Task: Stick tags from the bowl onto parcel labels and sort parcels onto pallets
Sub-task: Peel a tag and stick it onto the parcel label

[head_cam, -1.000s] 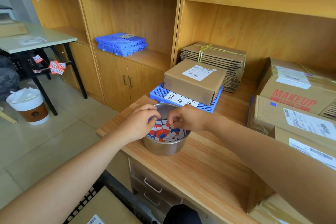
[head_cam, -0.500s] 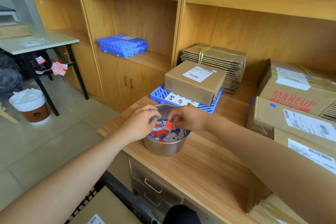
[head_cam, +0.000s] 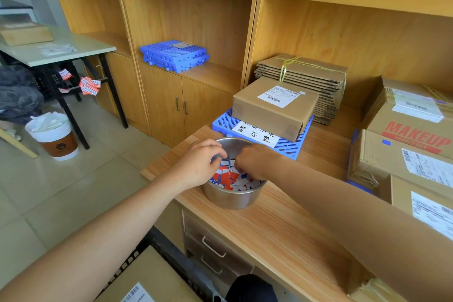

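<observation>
A steel bowl (head_cam: 230, 197) stands on the wooden counter (head_cam: 282, 228), filled with red, blue and white tags (head_cam: 230, 178). My left hand (head_cam: 196, 164) lies over the bowl's left rim with thumb and fingers curled; what they hold is hidden. My right hand (head_cam: 255, 159) reaches in from the right, its fingertips dug into the tags and pinching one. Just behind the bowl a labelled parcel (head_cam: 269, 110) sits on a blue pallet (head_cam: 289, 148) that carries a handwritten sign.
More labelled parcels (head_cam: 397, 164) are stacked at the right. A tied bundle of flat cartons (head_cam: 306, 68) lies behind. Blue pallets (head_cam: 174, 55) rest on the left shelf. Another parcel (head_cam: 147, 282) shows at the bottom edge; a table (head_cam: 61, 54) and a bin (head_cam: 54, 135) stand left.
My right hand had a red tag lifted between its fingertips; now it has dipped back down into the pile. My left hand stays at the bowl's left rim.
</observation>
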